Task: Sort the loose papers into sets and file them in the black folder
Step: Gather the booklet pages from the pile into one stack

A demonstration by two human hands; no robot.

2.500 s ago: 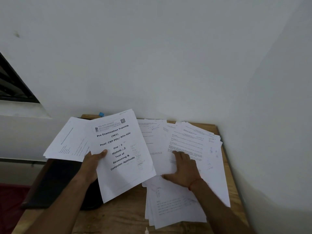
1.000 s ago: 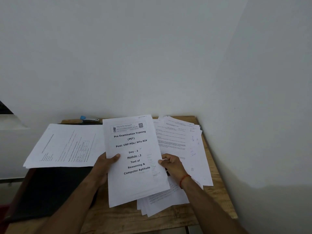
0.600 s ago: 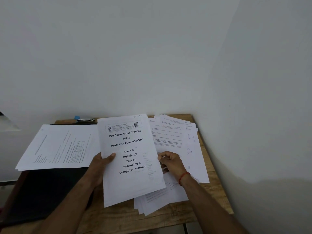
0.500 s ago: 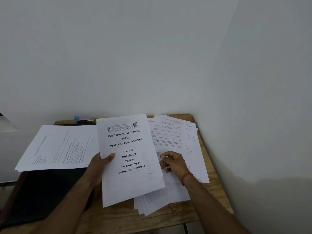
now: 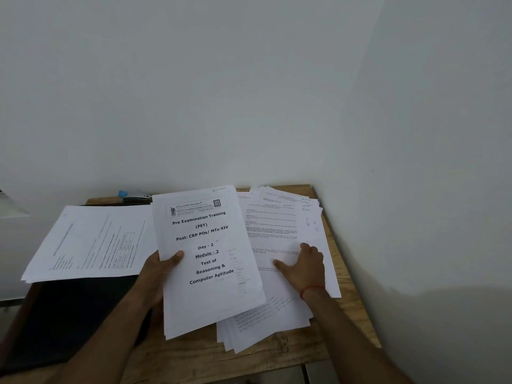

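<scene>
There are three groups of papers. The first, a cover-page set [image 5: 210, 261] headed "Pre Examination Training", is raised over the middle of the table. The left hand [image 5: 156, 273] grasps it at its left edge, thumb on the printed front and fingers behind. The second, the loose pile [image 5: 277, 225], lies fanned over the right half of the wooden table [image 5: 349, 322], its near sheets poking out under the held set. The right hand [image 5: 303, 268] rests flat on this pile with straight fingers, gripping nothing. The third, a sideways set [image 5: 91, 242], lies to the left, across the far part of the one black folder [image 5: 77, 314]. How many sheets each group has cannot be told.

The folder lies flat at the table's left edge. Only that sideways set sits on it, and whether anything is inside cannot be seen. One red thread [image 5: 311, 289] circles the right wrist. One small metal object with a blue end [image 5: 133, 195] lies at the table's far edge against the white wall [image 5: 249, 92].
</scene>
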